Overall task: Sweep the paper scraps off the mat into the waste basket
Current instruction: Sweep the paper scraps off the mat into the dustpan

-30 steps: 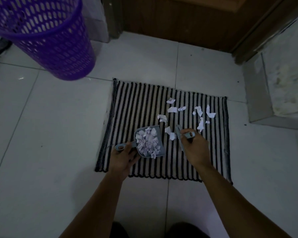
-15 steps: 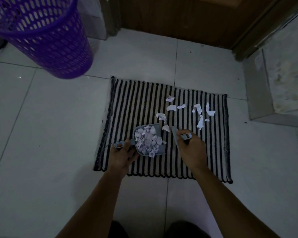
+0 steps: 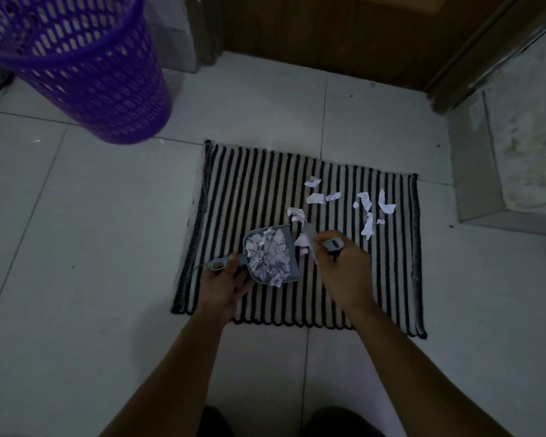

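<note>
A black-and-white striped mat (image 3: pixel 252 190) lies on the tiled floor. My left hand (image 3: pixel 223 283) grips the handle of a small grey dustpan (image 3: pixel 292 269) resting on the mat, heaped with white paper scraps (image 3: pixel 270 255). My right hand (image 3: pixel 344 269) holds a small grey brush (image 3: pixel 330 244) just right of the pan's mouth, with a scrap at its bristles. Several loose scraps (image 3: pixel 364 203) lie on the mat beyond the brush. The purple waste basket (image 3: pixel 85 67) stands on the floor at the far left.
A wooden door (image 3: pixel 344 33) and its frame close off the far side. A concrete step (image 3: pixel 517 146) rises at the right of the mat. Pale floor tiles (image 3: pixel 76 247) spread to the left. My knees show at the bottom edge.
My right hand has drawn the brush left toward the dustpan, pushing a scrap up to its mouth. The dustpan has stayed almost in place.
</note>
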Demonstrator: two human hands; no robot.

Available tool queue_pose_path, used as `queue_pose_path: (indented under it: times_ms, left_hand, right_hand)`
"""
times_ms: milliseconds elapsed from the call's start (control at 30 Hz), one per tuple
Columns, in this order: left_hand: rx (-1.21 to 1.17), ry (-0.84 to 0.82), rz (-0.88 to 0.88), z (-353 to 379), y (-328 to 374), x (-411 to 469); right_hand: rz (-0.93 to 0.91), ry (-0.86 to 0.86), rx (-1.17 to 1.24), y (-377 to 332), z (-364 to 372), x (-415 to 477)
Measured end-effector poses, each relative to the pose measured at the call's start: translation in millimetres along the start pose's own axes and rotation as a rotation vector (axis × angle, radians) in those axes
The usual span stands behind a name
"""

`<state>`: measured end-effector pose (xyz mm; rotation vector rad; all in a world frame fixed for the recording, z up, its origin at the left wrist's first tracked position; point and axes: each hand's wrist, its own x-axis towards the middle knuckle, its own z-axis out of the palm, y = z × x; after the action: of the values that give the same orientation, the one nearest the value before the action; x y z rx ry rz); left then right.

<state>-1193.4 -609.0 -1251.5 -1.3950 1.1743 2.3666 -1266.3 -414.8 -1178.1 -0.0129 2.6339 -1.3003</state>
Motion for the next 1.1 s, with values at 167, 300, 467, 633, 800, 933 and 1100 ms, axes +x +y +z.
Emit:
queue_pose_path:
  times_ms: [167,300,467,633,800,933,1100]
  left_hand:
    - [-0.021,0.004,-0.013,2,1,-1]
    - [-0.012,0.009,-0.018,2,1,1]
    - [0.003,0.039,-0.029,1,0,3]
    - [-0.006,0.039,-0.043,2,1,3]
    - [0.005,0.057,-0.043,0,0,6]
    - [0.015,0.058,-0.044,-2,-1,10]
    - [0.033,0.067,-0.042,-4,-2,13]
  right_hand:
    - [0.048,-0.029,-0.036,8,2,15]
    - [0.06,-0.117,-0.055,10,19,0]
    - [0.032,-0.146,-0.002,6,23,-10]
    - [0.081,0.025,0.058,11,9,-4]
    - [0.116,0.081,0.011,20,6,-10]
    - [0.106,0.087,-0.016,24,18,-18]
    - [0.038,0.022,-0.064,8,36,-16]
